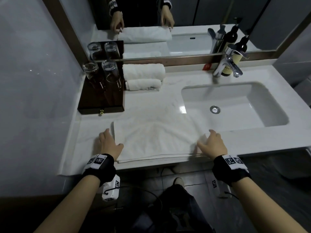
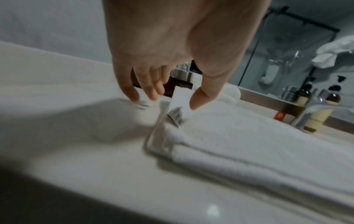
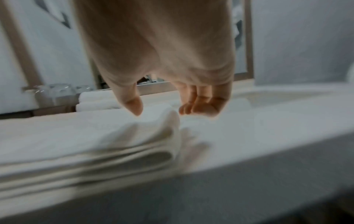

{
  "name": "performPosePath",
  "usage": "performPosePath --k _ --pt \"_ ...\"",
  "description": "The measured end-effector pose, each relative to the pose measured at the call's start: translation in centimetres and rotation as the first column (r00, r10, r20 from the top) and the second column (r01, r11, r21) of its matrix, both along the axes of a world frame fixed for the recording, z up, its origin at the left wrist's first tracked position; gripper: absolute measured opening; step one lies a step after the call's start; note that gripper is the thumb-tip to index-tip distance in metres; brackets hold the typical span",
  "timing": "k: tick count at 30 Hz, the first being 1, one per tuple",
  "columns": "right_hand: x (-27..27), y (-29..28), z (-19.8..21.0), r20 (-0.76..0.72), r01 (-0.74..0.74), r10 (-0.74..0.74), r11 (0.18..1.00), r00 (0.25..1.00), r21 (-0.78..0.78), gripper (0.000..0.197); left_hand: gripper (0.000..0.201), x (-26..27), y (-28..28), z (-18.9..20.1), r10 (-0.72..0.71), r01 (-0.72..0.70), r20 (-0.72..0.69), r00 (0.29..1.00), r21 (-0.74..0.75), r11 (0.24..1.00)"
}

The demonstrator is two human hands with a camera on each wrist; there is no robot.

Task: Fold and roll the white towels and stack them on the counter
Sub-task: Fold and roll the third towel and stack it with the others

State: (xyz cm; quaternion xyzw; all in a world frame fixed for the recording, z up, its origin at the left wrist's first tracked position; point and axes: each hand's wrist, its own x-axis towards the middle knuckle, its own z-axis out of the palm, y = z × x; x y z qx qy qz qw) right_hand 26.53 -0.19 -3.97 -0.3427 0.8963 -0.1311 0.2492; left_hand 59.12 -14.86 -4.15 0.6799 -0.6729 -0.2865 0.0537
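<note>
A white towel (image 1: 156, 140), folded into a flat rectangle of several layers, lies at the front of the white counter (image 1: 94, 132). My left hand (image 1: 109, 142) straddles its left edge: the fingers (image 2: 134, 94) touch the counter and the thumb (image 2: 201, 97) sits by the towel's label (image 2: 182, 98). My right hand (image 1: 210, 142) straddles the right edge, which humps up (image 3: 166, 119) between the thumb (image 3: 132, 104) and the loosely bent fingers (image 3: 201, 107). Neither hand pinches the cloth. Two rolled white towels (image 1: 143, 71) (image 1: 143, 84) lie side by side at the back.
A dark wooden tray (image 1: 101, 101) with two upturned glasses (image 1: 90, 71) stands at the back left. The sink basin (image 1: 235, 105) lies to the right, with a chrome faucet (image 1: 227, 64) and a dark bottle (image 1: 226, 71) behind it. A mirror (image 1: 185, 22) backs the counter.
</note>
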Motion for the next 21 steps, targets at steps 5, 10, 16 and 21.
performPosePath --k 5,10,16,21 --pt "1.9 -3.6 1.5 -0.277 -0.371 0.351 0.928 0.895 -0.022 0.066 0.071 -4.0 -1.1 1.9 -0.319 0.345 0.223 0.921 -0.087 0.935" --pt "5.1 -7.7 1.0 -0.184 -0.659 0.666 0.744 0.723 0.106 0.079 0.081 -8.9 -1.2 -0.3 -0.6 0.604 0.249 0.76 0.07 0.794" --pt "5.2 -9.3 -1.9 -0.092 -0.748 0.789 0.608 0.608 0.266 0.095 0.109 -8.9 -2.4 -3.5 -0.66 0.613 0.338 0.671 0.248 0.75" --pt "3.5 -10.8 -2.7 -0.083 -0.8 0.839 0.539 0.538 0.263 0.093 0.114 -7.0 -3.9 -4.0 -0.578 0.522 0.355 0.735 0.246 0.816"
